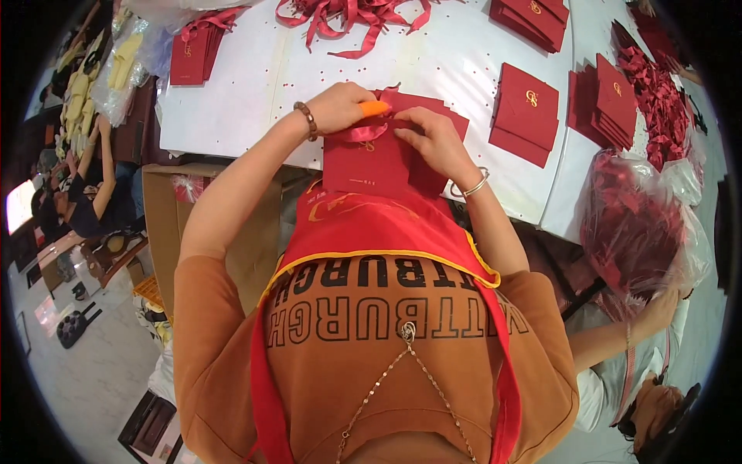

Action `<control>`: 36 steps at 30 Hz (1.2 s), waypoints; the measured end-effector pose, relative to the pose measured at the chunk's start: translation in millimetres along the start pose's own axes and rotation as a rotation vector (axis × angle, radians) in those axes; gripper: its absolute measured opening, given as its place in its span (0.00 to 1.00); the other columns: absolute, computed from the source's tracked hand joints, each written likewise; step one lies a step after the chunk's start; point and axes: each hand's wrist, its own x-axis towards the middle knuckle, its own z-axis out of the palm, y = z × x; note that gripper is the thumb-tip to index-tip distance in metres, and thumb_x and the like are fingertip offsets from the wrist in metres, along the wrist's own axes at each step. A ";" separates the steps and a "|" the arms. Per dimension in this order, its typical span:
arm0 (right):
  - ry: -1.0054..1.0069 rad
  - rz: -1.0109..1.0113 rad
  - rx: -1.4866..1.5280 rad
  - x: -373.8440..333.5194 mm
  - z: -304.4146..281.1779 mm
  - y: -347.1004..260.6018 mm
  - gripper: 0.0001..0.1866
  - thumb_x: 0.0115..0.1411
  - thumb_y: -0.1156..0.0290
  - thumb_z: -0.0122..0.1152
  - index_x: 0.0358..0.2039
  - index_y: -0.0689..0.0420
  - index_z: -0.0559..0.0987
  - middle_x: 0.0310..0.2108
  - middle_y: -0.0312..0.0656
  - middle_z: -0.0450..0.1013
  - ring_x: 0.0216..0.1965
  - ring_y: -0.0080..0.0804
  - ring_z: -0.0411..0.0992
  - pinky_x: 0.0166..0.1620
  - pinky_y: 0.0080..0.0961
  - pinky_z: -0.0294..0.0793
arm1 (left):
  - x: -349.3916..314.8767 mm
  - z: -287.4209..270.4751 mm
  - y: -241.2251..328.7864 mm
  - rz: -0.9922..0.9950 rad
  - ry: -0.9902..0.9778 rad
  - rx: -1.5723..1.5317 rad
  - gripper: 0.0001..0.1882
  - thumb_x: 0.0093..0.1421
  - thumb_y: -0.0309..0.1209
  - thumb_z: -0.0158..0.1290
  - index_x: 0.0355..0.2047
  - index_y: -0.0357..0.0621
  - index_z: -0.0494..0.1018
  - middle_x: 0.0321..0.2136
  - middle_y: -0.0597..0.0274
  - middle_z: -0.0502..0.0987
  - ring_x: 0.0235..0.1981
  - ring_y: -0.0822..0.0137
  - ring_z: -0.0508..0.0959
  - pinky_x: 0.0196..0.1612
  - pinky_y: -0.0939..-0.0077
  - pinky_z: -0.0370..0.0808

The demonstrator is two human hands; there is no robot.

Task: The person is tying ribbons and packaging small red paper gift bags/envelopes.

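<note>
At the table's near edge lies a flat red paper gift bag [367, 166] with a gold emblem, partly overlapping more red bags [444, 116] behind it. A shiny red ribbon [363, 134] loops across its top, between my hands. My left hand [340, 107] is closed on the ribbon, and an orange cover [375, 108] shows at its finger end. From the other side, my right hand [439, 139] pinches at the ribbon with bent fingers. Exactly where the fingertips meet it is partly hidden.
Stacks of red bags lie at the right [525, 112], the far right [604, 100] and the far left [193, 54] of the white table [239, 116]. Loose ribbons [359, 23] lie at the back. A cardboard box [166, 224] stands below left. Another person's hand [657, 313] touches a plastic sack [634, 224].
</note>
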 end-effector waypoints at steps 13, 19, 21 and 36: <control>-0.018 -0.068 -0.078 3.7 1.2 -4.0 0.10 0.51 0.75 0.57 0.36 0.60 0.75 0.31 0.45 0.71 0.33 0.39 0.70 0.37 0.28 0.68 | 27.7 -13.4 10.3 -0.010 -0.323 -0.073 0.08 0.48 0.31 0.52 0.25 0.39 0.77 0.16 0.70 0.72 0.20 0.78 0.67 0.25 0.81 0.65; -0.041 -0.008 -0.067 3.5 2.4 -10.5 0.10 0.53 0.74 0.57 0.37 0.61 0.74 0.32 0.43 0.73 0.32 0.31 0.70 0.37 0.22 0.68 | 23.3 8.6 -4.7 -0.152 0.001 -0.166 0.09 0.49 0.32 0.52 0.24 0.37 0.76 0.18 0.66 0.73 0.21 0.76 0.69 0.24 0.81 0.65; -0.063 -0.021 -0.040 2.5 2.4 -12.2 0.11 0.51 0.75 0.57 0.36 0.61 0.74 0.31 0.47 0.71 0.32 0.42 0.70 0.36 0.28 0.68 | 27.6 4.4 -3.3 -0.255 0.138 -0.253 0.11 0.50 0.33 0.51 0.27 0.37 0.75 0.19 0.65 0.72 0.20 0.77 0.69 0.23 0.81 0.65; 0.005 0.194 0.086 -6.3 7.0 20.1 0.12 0.54 0.73 0.57 0.39 0.62 0.73 0.28 0.36 0.72 0.30 0.19 0.67 0.34 0.18 0.67 | -62.7 46.9 -2.7 0.339 0.490 0.841 0.13 0.48 0.34 0.54 0.35 0.50 0.70 0.35 0.64 0.71 0.41 0.65 0.68 0.42 0.67 0.58</control>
